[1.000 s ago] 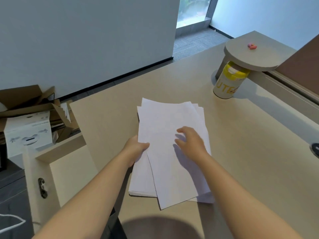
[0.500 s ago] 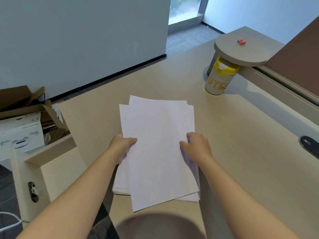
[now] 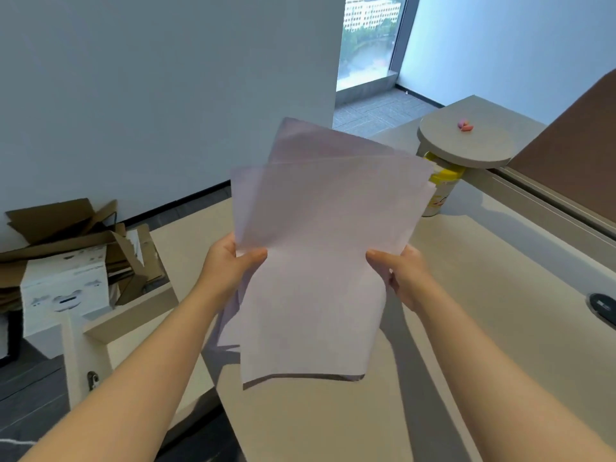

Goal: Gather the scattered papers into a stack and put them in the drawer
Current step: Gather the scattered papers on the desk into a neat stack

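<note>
we have the papers (image 3: pixel 316 261) lifted off the desk (image 3: pixel 500 295) and held near upright at the centre of view, our left hand (image 3: pixel 230 268) pinched on the edge at 9 o'clock and our right hand (image 3: pixel 398 275) pinched on the edge at 3 o'clock. the sheets are fanned, one corner poking out at 12 o'clock, so we judge a loose back sheet could slip free if we tilt or tap carelessly. no drawer shows, and the can (image 3: pixel 440 191) at 2 o'clock could get bumped.
</note>
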Demonstrator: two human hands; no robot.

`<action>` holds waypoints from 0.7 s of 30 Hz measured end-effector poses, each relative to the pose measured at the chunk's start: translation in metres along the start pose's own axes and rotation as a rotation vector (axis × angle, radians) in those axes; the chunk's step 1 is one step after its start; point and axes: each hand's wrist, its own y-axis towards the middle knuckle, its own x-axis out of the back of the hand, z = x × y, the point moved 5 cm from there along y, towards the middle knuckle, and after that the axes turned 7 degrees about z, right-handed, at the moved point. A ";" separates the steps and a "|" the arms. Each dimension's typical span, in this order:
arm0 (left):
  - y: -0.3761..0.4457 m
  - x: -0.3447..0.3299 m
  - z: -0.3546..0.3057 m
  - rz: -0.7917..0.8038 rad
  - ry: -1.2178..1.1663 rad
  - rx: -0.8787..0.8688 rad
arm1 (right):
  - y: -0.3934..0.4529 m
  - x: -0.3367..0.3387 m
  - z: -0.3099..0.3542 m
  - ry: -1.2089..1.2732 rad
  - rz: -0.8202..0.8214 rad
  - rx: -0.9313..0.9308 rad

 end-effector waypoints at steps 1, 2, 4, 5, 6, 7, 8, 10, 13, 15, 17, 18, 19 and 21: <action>-0.001 0.006 -0.007 -0.021 -0.009 -0.007 | -0.003 -0.005 0.011 0.016 -0.010 0.054; -0.001 0.010 -0.014 -0.043 -0.008 -0.014 | -0.007 -0.011 0.022 0.020 -0.024 0.103; -0.001 0.017 -0.029 -0.083 -0.031 -0.042 | -0.017 -0.024 0.046 -0.039 -0.049 0.203; -0.001 0.020 -0.037 -0.099 -0.056 -0.061 | -0.021 -0.029 0.058 -0.073 -0.058 0.256; -0.001 0.022 -0.045 -0.111 -0.081 -0.078 | -0.026 -0.034 0.069 -0.084 -0.055 0.308; -0.001 0.025 -0.053 -0.124 -0.098 -0.092 | -0.031 -0.038 0.079 -0.077 -0.040 0.345; -0.001 0.026 -0.060 -0.127 -0.113 -0.107 | -0.036 -0.041 0.088 -0.060 -0.019 0.367; -0.004 0.029 -0.071 -0.122 -0.165 -0.134 | -0.043 -0.043 0.100 -0.055 0.014 0.396; -0.009 0.032 -0.080 -0.090 -0.269 -0.144 | -0.050 -0.040 0.107 -0.133 0.057 0.426; -0.008 0.034 -0.081 -0.025 -0.262 -0.172 | -0.053 -0.038 0.107 -0.190 0.074 0.433; -0.005 0.036 -0.078 0.030 -0.228 -0.191 | -0.053 -0.039 0.106 -0.193 0.110 0.428; -0.004 0.035 -0.076 0.046 -0.229 -0.177 | -0.053 -0.041 0.105 -0.182 0.133 0.423; -0.003 0.033 -0.073 0.060 -0.240 -0.154 | -0.052 -0.043 0.104 -0.165 0.148 0.420; -0.001 0.028 -0.069 0.072 -0.260 -0.123 | -0.051 -0.049 0.102 -0.139 0.152 0.430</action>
